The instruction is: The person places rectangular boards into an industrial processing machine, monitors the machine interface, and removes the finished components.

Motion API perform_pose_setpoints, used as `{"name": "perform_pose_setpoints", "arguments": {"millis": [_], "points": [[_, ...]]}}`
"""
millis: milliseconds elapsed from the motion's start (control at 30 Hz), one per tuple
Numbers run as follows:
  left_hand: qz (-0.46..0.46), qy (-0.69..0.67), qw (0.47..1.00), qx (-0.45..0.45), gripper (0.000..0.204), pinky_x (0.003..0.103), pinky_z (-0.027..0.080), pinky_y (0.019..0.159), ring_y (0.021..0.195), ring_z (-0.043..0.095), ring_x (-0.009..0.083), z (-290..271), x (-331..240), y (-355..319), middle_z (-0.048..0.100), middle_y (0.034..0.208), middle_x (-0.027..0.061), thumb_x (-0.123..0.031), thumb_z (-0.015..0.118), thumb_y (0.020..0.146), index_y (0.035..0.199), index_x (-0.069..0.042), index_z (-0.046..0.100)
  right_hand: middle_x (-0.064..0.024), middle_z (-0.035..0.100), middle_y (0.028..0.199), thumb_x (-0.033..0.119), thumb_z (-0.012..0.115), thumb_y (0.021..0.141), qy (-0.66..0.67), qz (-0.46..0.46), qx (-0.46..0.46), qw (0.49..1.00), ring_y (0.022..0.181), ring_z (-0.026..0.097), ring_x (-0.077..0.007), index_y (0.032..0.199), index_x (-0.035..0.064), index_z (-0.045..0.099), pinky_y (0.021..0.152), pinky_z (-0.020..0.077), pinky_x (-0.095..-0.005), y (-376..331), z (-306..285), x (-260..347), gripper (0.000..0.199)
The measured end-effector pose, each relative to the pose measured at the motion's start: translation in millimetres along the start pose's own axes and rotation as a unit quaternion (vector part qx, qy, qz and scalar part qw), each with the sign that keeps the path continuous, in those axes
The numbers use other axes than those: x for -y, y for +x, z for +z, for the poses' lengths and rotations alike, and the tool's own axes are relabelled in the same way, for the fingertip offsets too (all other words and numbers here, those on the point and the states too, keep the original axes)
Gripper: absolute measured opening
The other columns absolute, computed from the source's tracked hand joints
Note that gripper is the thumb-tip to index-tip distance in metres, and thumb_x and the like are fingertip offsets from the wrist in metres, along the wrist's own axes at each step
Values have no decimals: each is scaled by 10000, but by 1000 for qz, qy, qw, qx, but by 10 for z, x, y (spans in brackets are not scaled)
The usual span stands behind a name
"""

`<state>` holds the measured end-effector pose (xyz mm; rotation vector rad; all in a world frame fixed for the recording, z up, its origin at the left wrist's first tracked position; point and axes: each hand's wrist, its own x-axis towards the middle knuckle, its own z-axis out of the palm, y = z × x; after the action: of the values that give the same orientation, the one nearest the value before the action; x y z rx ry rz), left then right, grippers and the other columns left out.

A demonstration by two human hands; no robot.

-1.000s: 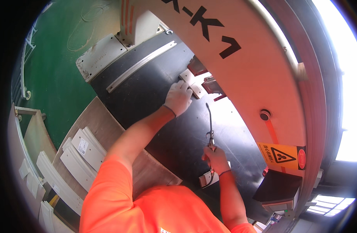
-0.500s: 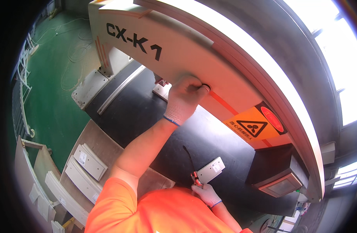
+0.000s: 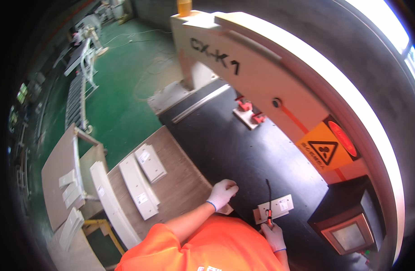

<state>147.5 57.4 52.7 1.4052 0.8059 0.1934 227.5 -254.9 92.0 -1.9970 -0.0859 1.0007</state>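
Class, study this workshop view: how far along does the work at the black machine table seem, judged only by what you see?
Seemingly done: two white panels lie on the wooden board. In hand: the right hand holds a thin tool with a red grip over a small white panel on the black table; the left hand rests at the table's edge. Left: the red clamps hold nothing visible, and more white pieces wait on a side board.

Floor: green painted (image 3: 121, 86)
Bench: brown wooden board (image 3: 180, 180)
Light: bright window (image 3: 397, 31), upper right
Left: metal racks (image 3: 83, 58)
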Motion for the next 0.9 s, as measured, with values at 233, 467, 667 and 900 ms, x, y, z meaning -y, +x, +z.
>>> {"name": "perform_pose_setpoints", "arguments": {"millis": [233, 467, 667, 900], "points": [[-6, 94, 976, -197, 353, 397, 621, 868, 979, 778, 270, -388, 696, -740, 804, 1037, 167, -281, 806, 962, 1166, 4, 759, -146, 741, 835, 372, 700, 959, -204, -15, 119, 972, 835, 725, -246, 986, -36, 724, 772, 535, -405, -25, -260, 156, 410], [6, 354, 743, -568, 877, 543, 439, 1159, 1401, 507, 428, -1549, 207, -348, 458, 1583, 214, -421, 904, 799, 1485, -44, 507, -287, 765, 1080, 496, 702, 953, -363, -104, 184, 907, 1076, 760, -405, 1169, -42, 736, 923, 562, -440, 139, -217, 459, 581], [-291, 337, 753, -484, 1293, 496, 457, 1160, 1399, 533, 397, -2478, -114, 151, 441, 1559, 218, -382, 927, 714, 1702, -55, 160, -276, 763, 1243, 456, 729, 984, -301, -88, 150, 938, 1209, 737, -371, 1246, -63, 726, 998, 560, -413, 178, -4, 423, 582], [-118, 508, 765, -378, 1167, 524, 414, 1163, 1375, 524, 394, -2100, -189, 171, 529, 1436, 208, -296, 887, 740, 1669, -50, 226, -209, 732, 1205, 394, 762, 982, -177, -33, 106, 978, 1134, 704, -292, 1391, -39, 584, 968, 539, -394, 154, 234, 131, 623]]}}
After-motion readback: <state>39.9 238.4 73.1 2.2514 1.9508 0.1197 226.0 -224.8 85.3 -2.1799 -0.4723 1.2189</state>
